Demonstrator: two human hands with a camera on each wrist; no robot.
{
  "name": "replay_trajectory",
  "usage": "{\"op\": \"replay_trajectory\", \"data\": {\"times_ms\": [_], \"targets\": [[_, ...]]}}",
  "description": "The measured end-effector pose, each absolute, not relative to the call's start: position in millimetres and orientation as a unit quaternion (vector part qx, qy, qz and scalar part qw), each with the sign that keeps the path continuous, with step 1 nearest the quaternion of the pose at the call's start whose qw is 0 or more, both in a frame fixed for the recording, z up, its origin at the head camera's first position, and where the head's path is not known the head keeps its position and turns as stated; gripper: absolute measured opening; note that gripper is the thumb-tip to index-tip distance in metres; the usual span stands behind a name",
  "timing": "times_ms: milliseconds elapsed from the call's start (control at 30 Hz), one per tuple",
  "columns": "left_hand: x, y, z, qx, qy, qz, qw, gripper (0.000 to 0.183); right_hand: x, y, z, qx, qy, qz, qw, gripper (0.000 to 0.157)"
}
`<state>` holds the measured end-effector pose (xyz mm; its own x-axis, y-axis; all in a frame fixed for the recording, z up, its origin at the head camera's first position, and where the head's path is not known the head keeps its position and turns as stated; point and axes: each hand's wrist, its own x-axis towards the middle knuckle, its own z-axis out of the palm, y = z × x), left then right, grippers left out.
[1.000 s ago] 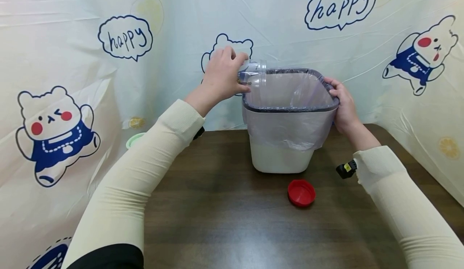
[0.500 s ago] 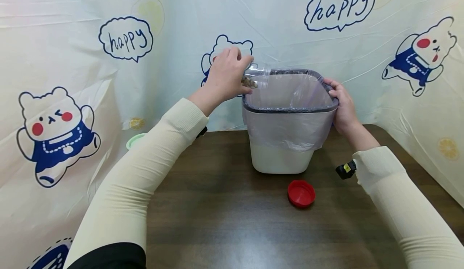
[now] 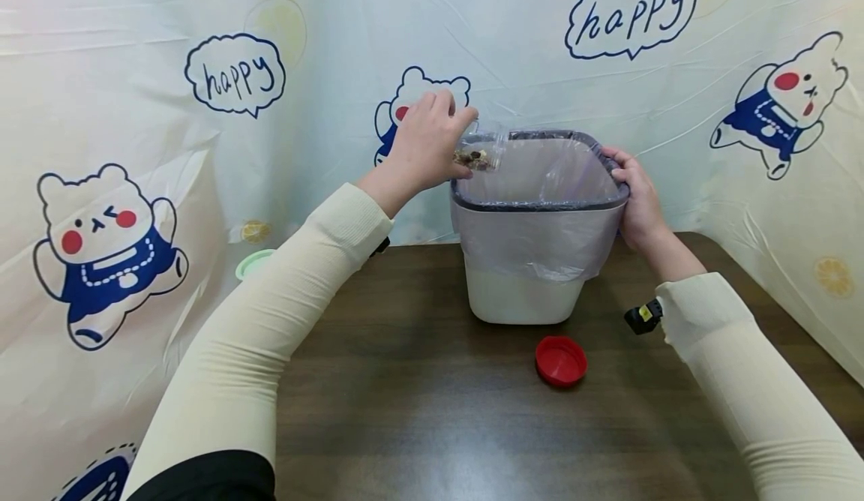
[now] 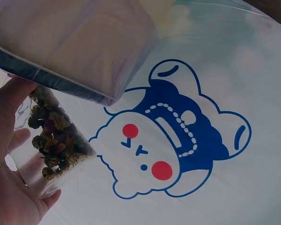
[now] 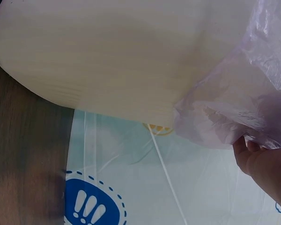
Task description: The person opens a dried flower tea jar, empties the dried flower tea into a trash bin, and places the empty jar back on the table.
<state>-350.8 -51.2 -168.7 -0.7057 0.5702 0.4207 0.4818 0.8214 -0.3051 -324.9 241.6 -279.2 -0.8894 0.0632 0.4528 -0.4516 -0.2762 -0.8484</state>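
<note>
Lid of round red plastic (image 3: 561, 361) is off, left hand (image 3: 427, 145) gripping clear jar (image 3: 489, 141) tipped at bag-lined cream bin (image 3: 525, 300), right hand (image 3: 641, 205) clasping its rim, dried brownish buds (image 4: 56, 138) still inside jar.

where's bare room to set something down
The table is bare between the left sleeve and the red lid, and in front of the lid. It's crowded between lid and bin, and at the bin's rim, with the left hand, jar and right hand.

- jar (image 3: 487, 145): clear
- dried bits (image 4: 56, 140): mottled brown, yellowish, near-black
- bin (image 3: 526, 302): off-white, dark grey rim (image 3: 540, 205)
- liner (image 3: 533, 238): translucent pale lilac
- lid (image 3: 562, 361): plain red
- table (image 3: 405, 388): dark brown woodgrain
- sleeves (image 3: 307, 276): cream
- backdrop (image 3: 331, 88): pale blue/cream, navy-and-white bears (image 3: 111, 276), red cheeks
</note>
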Motion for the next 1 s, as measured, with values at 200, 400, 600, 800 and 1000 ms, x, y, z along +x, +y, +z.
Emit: {"op": "replay_trajectory", "data": {"times_ms": [200,400,600,800,1000], "targets": [[-350.3,-50.6,-169.0,-0.292,-0.915,0.100,0.260,0.081,-324.8,241.2,-278.9,0.167,-0.576,0.784,0.162,0.038],[-350.3,-50.7,-168.1,-0.301,-0.911,0.105,0.262,0.082,-325.0,240.7,-279.0,0.164,-0.572,0.786,0.165,0.038],[-351.4,-49.8,-165.1,-0.307,-0.905,0.110,0.274,0.081,-324.7,241.3,-279.5,0.166,-0.566,0.791,0.161,0.038],[-351.0,-48.8,-163.9,-0.317,-0.896,0.139,0.277,0.078,-324.1,241.6,-279.4,0.165,-0.567,0.790,0.165,0.038],[-351.3,-48.8,-165.7,-0.324,-0.892,0.146,0.280,0.077,-323.8,241.0,-279.4,0.164,-0.569,0.790,0.162,0.037]]}}
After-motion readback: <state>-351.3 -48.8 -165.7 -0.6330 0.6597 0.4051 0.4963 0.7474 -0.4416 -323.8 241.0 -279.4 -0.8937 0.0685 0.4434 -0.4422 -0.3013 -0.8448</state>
